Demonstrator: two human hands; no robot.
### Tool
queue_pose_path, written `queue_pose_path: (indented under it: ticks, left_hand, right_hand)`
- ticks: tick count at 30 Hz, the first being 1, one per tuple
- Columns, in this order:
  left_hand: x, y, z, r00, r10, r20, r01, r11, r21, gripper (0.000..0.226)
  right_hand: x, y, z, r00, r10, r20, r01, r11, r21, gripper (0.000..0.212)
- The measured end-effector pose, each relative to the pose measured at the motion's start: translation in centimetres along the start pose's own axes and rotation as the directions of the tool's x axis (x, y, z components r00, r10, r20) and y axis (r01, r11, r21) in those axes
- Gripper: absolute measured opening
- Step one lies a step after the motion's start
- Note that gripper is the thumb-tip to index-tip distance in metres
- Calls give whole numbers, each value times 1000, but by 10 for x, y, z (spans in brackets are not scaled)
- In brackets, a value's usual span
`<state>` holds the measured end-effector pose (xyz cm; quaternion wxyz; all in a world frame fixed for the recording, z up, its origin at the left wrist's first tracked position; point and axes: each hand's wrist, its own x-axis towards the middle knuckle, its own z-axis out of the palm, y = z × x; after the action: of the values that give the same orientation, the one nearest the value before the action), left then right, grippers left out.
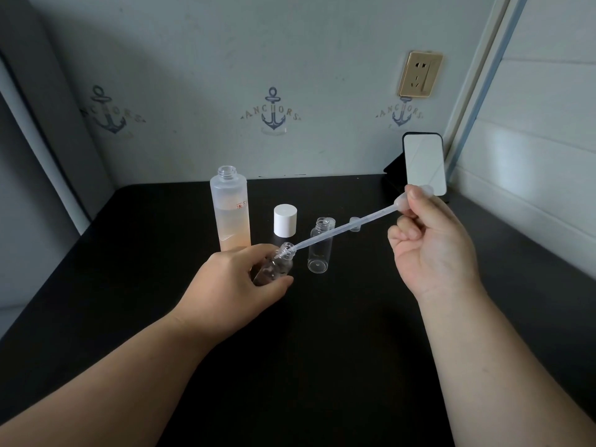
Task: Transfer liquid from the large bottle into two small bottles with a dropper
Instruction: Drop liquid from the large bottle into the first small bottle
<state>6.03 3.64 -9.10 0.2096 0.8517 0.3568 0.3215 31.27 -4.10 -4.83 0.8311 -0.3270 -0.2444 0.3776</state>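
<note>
Underneath both hands lies the black table, and just beyond the left hand stands the large bottle, uncapped and partly filled with pale peach liquid, its white cap a little to its right. Between the hands stands an open, clear small bottle, while the left hand grips a second small bottle, tilted toward the right hand. That hand pinches the bulb of the dropper, whose tip sits in the tilted bottle's mouth.
</note>
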Motion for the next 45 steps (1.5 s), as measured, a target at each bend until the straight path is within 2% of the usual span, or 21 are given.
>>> queue_pose_path:
  ticks: [7, 12, 18, 20, 22, 25, 27, 29, 32, 34, 36, 38, 43, 45]
  left_hand:
    - [1, 3, -1, 999, -28, 17, 27, 999, 25, 20]
    - [2, 0, 0, 997, -68, 27, 69, 997, -22, 43]
    - [1, 1, -1, 1000, -24, 16, 25, 996, -86, 50]
    - [0, 2, -4, 997, -21, -74, 7, 982, -186, 50]
    - [-2, 3, -8, 971, -33, -238, -38, 957, -286, 41]
    - [-2, 3, -13, 859, -152, -489, -27, 940, -339, 34]
    - [1, 0, -14, 799, -250, -547, 37, 928, -370, 32]
    - [5, -6, -14, 800, -307, -515, 94, 912, -398, 38]
    - [11, -12, -11, 869, -344, -355, 189, 894, -406, 66]
    - [15, -14, -8, 901, -335, -275, 230, 907, -352, 77]
    - [18, -15, -5, 909, -334, -250, 256, 920, -298, 74]
    - [19, -18, -3, 906, -332, -262, 266, 929, -255, 58]
    - [19, -21, -3, 912, -299, -280, 220, 934, -281, 50]
    - [17, -17, -5, 923, -269, -276, 188, 940, -285, 40]
  right_hand:
    - [1, 2, -3, 999, -16, -30, 17, 999, 30, 15]
    - [2, 2, -4, 998, 13, -66, -6, 993, 115, 8]
    - [1, 2, -4, 996, 39, -77, -29, 991, 132, 13]
    - [1, 2, -4, 996, 39, -78, -28, 991, 132, 13]
    - [1, 3, -4, 996, 39, -76, -28, 991, 134, 12]
    - [0, 4, -3, 996, 44, -77, -33, 991, 131, 9]
    - [0, 4, -3, 996, 48, -69, -39, 991, 127, 9]
    - [0, 4, -3, 997, 48, -56, -41, 992, 116, 11]
    - [-1, 5, -3, 999, 40, -31, -37, 994, 98, 12]
    - [-1, 5, -3, 999, 40, -22, -38, 994, 98, 11]
    - [-1, 5, -3, 999, 43, -18, -41, 994, 97, 11]
    - [0, 5, -2, 999, 39, -12, -38, 995, 97, 15]
    - [0, 5, -3, 1000, -14, -27, 17, 994, 110, 13]
    - [0, 4, -3, 999, -23, -24, 26, 992, 126, 12]
